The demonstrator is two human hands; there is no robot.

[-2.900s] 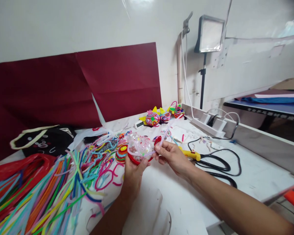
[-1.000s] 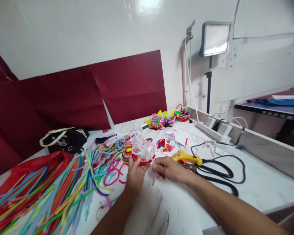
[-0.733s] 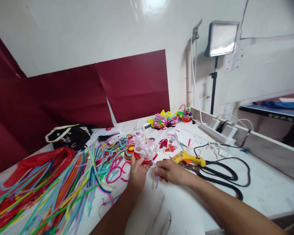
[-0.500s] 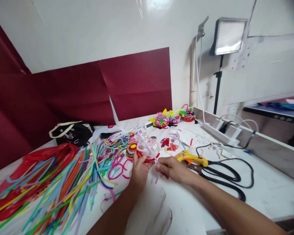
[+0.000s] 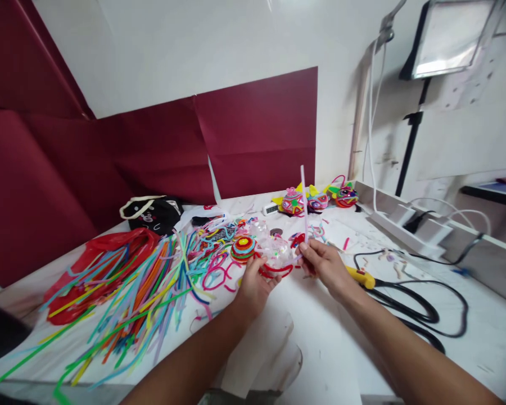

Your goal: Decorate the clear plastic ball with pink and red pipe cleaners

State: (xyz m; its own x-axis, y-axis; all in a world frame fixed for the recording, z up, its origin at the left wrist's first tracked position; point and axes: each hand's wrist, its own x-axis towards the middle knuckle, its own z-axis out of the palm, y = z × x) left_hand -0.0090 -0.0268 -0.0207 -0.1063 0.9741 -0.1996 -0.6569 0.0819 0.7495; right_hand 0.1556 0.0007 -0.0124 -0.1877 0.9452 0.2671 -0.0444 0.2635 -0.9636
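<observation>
My left hand [image 5: 255,284] is closed on the near side of a clear plastic ball [image 5: 279,252], where a red pipe cleaner [image 5: 280,271] curves along the lower edge. Pinched in the fingers of my right hand [image 5: 322,264] is a lilac pipe cleaner [image 5: 305,202], standing nearly upright with its lower end near the ball. Whether that end touches the ball I cannot tell. Just left of the ball lies a striped, coiled pipe-cleaner disc [image 5: 243,248]. A yellow glue gun [image 5: 361,277] rests partly hidden behind my right forearm.
Loose pipe cleaners [image 5: 135,298] and a red plastic bag [image 5: 109,253] spread over the left side. A black bag [image 5: 156,215] sits behind them. Finished-looking colourful pipe-cleaner figures [image 5: 293,201] stand at the back. A black cable [image 5: 425,306] and a power strip [image 5: 409,230] lie right.
The lilac pipe cleaner has gone from slanting across the ball to upright on its right. My right hand has shifted away from my left. The camera view has swung left.
</observation>
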